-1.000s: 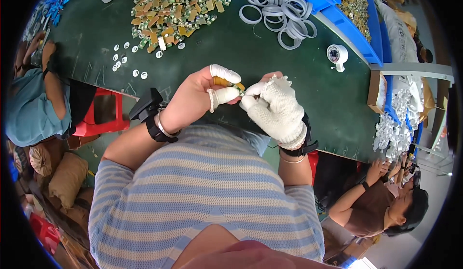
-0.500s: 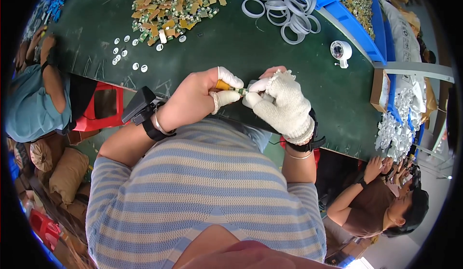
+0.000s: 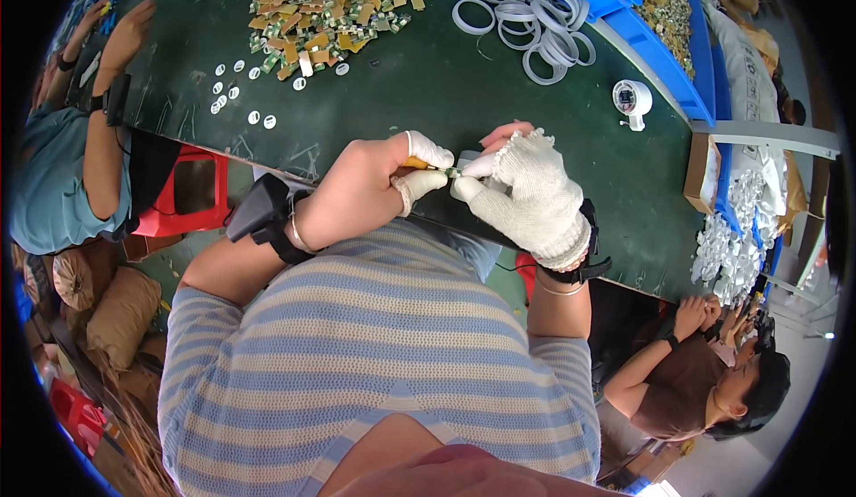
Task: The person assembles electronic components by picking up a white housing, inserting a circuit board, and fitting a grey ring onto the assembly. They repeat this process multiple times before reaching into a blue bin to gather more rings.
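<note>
- Head view, materials: the left hand (image 3: 361,180) is bare apart from white covers (image 3: 430,147) on the thumb and forefinger; the right hand (image 3: 532,198) wears an off-white knitted glove (image 3: 548,225) with a frayed edge, pink fingertips showing beyond it.
- Between the two sets of fingers sits a small flat board piece (image 3: 415,164), amber at one end, green at the other.
- The left fingers pinch it narrowly; the right fingers are drawn close at its green end, though I cannot tell whether they grip it.
- Ahead of the left fingers, matte white discs (image 3: 269,122) and a jagged heap of amber-and-green boards (image 3: 334,11) lie on the dark green tabletop (image 3: 392,96); ahead of the right fingers, smooth grey rings (image 3: 473,16) overlap, with a round white housing (image 3: 631,98) farther right.
- The piece's long axis runs roughly crosswise, green end toward the right fingers and dipping slightly nearer the body.
- Compared with half a second ago, less green shows between the fingers, and beyond the left fingers a co-worker's hand (image 3: 132,32) reaches farther forward.
</note>
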Action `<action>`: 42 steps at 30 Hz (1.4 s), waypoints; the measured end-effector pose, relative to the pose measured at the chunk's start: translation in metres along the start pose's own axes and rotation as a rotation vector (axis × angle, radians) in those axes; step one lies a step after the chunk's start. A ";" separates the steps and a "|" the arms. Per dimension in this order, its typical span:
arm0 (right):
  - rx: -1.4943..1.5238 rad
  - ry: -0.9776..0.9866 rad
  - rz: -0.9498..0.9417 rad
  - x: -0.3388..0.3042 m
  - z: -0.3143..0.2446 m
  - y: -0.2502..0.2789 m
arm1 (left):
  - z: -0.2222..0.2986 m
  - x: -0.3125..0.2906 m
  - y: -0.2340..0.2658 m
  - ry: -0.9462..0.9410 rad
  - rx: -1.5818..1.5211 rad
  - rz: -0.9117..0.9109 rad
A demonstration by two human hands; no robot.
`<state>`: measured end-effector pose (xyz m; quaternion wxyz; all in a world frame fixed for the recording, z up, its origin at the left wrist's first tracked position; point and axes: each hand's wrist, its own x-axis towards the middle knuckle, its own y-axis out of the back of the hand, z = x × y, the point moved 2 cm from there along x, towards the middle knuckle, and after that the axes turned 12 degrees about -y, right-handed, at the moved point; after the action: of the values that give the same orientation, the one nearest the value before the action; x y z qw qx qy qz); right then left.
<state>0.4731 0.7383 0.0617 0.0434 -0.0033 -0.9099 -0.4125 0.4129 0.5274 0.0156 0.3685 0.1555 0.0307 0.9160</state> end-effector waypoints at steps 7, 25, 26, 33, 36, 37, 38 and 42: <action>-0.050 0.010 0.010 0.001 0.002 -0.003 | 0.000 0.002 0.004 -0.028 0.037 -0.007; -0.134 0.164 0.081 0.007 -0.005 -0.008 | 0.004 -0.001 0.006 -0.004 0.017 -0.045; -0.162 0.176 0.062 0.009 -0.005 -0.009 | 0.000 -0.002 0.005 -0.019 0.063 -0.073; -0.214 0.118 0.091 0.012 -0.005 -0.011 | -0.012 -0.001 0.012 0.205 -0.256 0.042; -0.141 0.085 0.228 0.001 -0.013 0.005 | 0.012 0.001 0.047 0.070 -0.402 0.263; -0.091 0.069 0.250 -0.007 -0.008 0.010 | 0.019 0.000 0.069 -0.001 -0.293 0.355; -0.040 0.051 0.269 -0.016 -0.002 0.012 | 0.025 -0.002 0.093 -0.070 -0.186 0.447; 0.023 -0.255 0.294 -0.051 0.021 0.009 | 0.021 -0.001 0.195 -0.146 0.240 0.755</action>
<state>0.5225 0.7614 0.0510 -0.0123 -0.1877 -0.9026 -0.3873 0.2903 0.3838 0.0686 -0.0136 0.2625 0.0516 0.9635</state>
